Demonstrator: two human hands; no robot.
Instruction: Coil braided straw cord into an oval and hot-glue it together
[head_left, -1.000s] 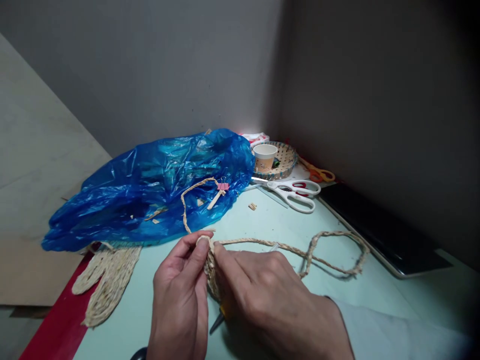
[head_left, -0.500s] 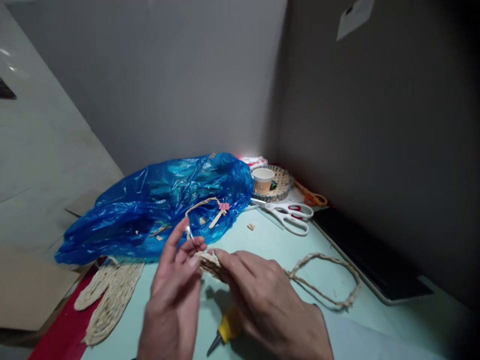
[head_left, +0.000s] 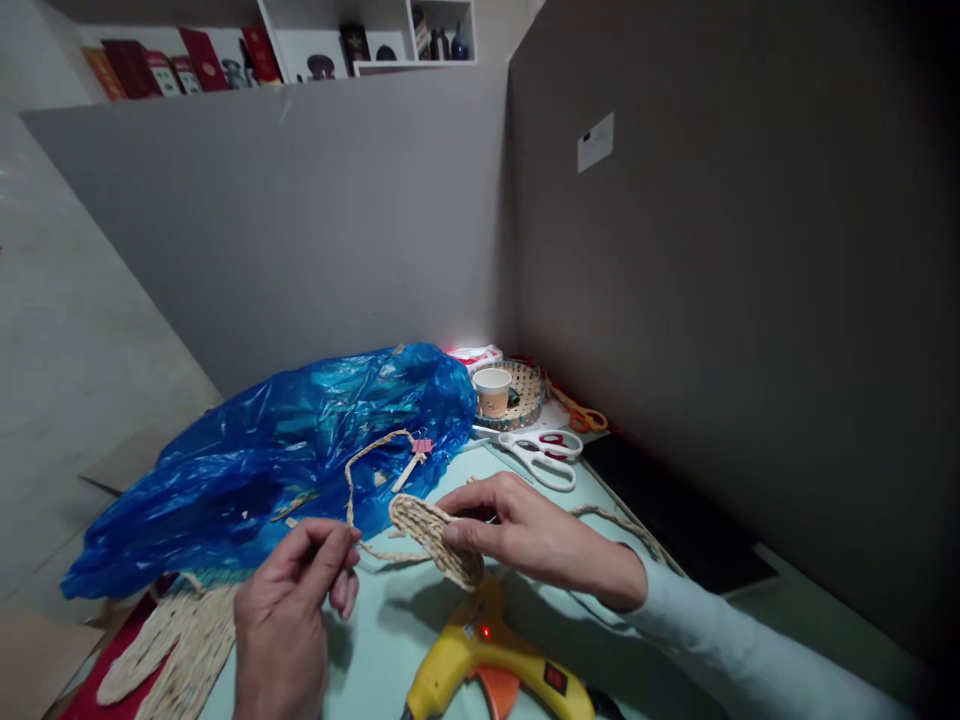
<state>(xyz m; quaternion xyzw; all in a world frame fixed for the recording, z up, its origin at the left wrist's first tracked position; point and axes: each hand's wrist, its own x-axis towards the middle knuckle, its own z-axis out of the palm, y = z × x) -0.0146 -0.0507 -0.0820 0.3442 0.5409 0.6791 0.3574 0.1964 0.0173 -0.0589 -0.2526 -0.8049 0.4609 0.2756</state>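
Note:
My right hand (head_left: 517,525) grips an oval coiled straw piece (head_left: 420,525) between thumb and fingers, held above the table. A braided straw cord (head_left: 394,553) runs from this piece to my left hand (head_left: 296,600), where thumb and forefinger pinch it. Past the left hand the cord continues up to a pink binder clip (head_left: 423,446) lying on the blue plastic bag. Below the right hand lies a yellow hot glue gun (head_left: 480,650) with a lit red light. A larger coiled straw piece (head_left: 180,640) with rounded lobes rests at the lower left.
A blue plastic bag (head_left: 247,450) fills the back left of the table. Behind the hands are white-handled scissors (head_left: 551,460), a paper cup (head_left: 493,392) in a woven basket (head_left: 536,405), and orange scissors (head_left: 585,415). A dark flat panel (head_left: 675,520) lies along the right partition.
My view has tilted up, bringing shelves and more of the glue gun into sight. My left hand has moved away from the coiled piece and now pinches the cord, while the right still holds the piece.

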